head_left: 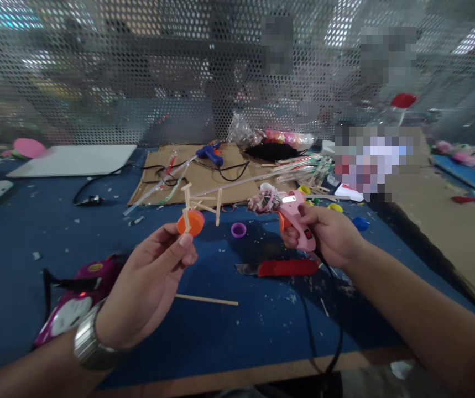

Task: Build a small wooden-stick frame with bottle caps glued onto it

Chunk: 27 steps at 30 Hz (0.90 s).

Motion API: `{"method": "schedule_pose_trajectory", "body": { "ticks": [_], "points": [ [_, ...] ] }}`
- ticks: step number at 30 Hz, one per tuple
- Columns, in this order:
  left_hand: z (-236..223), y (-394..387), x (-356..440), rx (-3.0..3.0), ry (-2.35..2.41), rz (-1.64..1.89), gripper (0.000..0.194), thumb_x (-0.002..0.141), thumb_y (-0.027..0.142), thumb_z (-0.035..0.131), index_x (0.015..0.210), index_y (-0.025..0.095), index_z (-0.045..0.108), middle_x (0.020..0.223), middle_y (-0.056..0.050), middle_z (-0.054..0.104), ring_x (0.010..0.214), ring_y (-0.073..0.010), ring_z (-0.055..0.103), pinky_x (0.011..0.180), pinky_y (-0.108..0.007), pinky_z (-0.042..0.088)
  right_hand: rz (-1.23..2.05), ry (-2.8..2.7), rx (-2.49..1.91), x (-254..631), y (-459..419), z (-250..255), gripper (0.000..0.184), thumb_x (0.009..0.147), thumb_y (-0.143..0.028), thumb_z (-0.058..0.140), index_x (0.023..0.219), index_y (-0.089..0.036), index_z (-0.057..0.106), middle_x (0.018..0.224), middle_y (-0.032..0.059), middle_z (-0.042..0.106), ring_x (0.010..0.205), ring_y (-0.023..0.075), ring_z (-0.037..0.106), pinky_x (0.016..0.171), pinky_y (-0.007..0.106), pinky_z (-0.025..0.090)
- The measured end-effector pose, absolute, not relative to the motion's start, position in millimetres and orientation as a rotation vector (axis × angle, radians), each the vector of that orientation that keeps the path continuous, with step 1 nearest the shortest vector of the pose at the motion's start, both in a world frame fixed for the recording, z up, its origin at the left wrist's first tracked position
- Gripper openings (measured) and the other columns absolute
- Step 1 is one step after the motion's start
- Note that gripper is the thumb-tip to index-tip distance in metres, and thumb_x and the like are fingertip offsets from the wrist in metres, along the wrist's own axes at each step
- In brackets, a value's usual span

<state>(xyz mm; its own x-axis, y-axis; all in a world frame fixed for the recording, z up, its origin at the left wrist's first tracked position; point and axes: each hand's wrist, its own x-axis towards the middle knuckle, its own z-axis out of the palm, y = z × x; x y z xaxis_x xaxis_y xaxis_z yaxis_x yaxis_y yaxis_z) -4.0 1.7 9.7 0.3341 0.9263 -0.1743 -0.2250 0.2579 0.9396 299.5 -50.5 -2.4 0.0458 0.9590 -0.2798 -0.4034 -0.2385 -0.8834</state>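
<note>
Glue gun [292, 210] in right hand [332, 229], front leftward, handle down-right, orange cap [196, 223] and stick frame [219, 207] in left hand [154, 276]

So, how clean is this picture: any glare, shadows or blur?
Head view: bright light shows through the perforated panel, and what lies behind it is indistinct; head view: a soft shadow falls on the blue table near the pink glue gun; head view: blocky pixelation hides patches toward the upper right.
</note>
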Motion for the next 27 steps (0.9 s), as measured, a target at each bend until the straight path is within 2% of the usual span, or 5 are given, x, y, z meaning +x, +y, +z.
{"method": "schedule_pose_trajectory", "body": {
  "ticks": [6,14,18,21,27],
  "points": [
    [7,3,-4,0.992,0.892,0.931,0.035,0.081,0.045,0.100,0.096,0.024,0.077,0.085,0.002,0.055,0.077,-0.0124,0.049,0.072,-0.024,0.050,1.488,-0.745,-1.041,297,-53,3,0.012,0.071,-0.030,0.069,0.064,-0.023,0.062,0.058,0.0023,0.052,0.057,0.0194,0.049,0.060,0.037,0.039],
    [5,3,-7,1.001,0.882,0.930,0.031,0.084,0.044,0.098,0.096,0.023,0.078,0.085,0.002,0.054,0.077,-0.0125,0.049,0.073,-0.024,0.050,1.463,-0.781,-0.997,295,-55,4,0.013,0.071,-0.030,0.074,0.066,-0.024,0.063,0.056,0.0013,0.052,0.054,0.0185,0.045,0.057,0.037,0.035],
    [5,3,-7,0.991,0.866,0.931,0.029,0.086,0.043,0.096,0.094,0.023,0.077,0.085,0.002,0.054,0.078,-0.0128,0.048,0.072,-0.023,0.050,1.427,-0.807,-1.012,292,-57,4,0.030,0.073,-0.029,0.085,0.064,-0.025,0.057,0.055,-0.0031,0.050,0.053,0.0149,0.043,0.057,0.034,0.033],
    [6,3,-6,0.977,0.867,0.928,0.029,0.087,0.043,0.096,0.093,0.023,0.076,0.085,0.001,0.054,0.078,-0.0130,0.048,0.072,-0.023,0.050,1.375,-0.865,-1.056,289,-59,4,0.043,0.073,-0.035,0.097,0.066,-0.025,0.056,0.054,-0.0054,0.051,0.053,0.0128,0.041,0.058,0.033,0.032],
    [6,2,-4,0.979,0.873,0.950,0.033,0.084,0.045,0.098,0.091,0.023,0.075,0.084,0.001,0.053,0.077,-0.0135,0.047,0.071,-0.022,0.049,1.356,-0.825,-1.032,286,-60,1,0.051,0.071,-0.038,0.102,0.069,-0.025,0.053,0.054,-0.0055,0.053,0.053,0.0123,0.045,0.056,0.031,0.034]
  ]
}}
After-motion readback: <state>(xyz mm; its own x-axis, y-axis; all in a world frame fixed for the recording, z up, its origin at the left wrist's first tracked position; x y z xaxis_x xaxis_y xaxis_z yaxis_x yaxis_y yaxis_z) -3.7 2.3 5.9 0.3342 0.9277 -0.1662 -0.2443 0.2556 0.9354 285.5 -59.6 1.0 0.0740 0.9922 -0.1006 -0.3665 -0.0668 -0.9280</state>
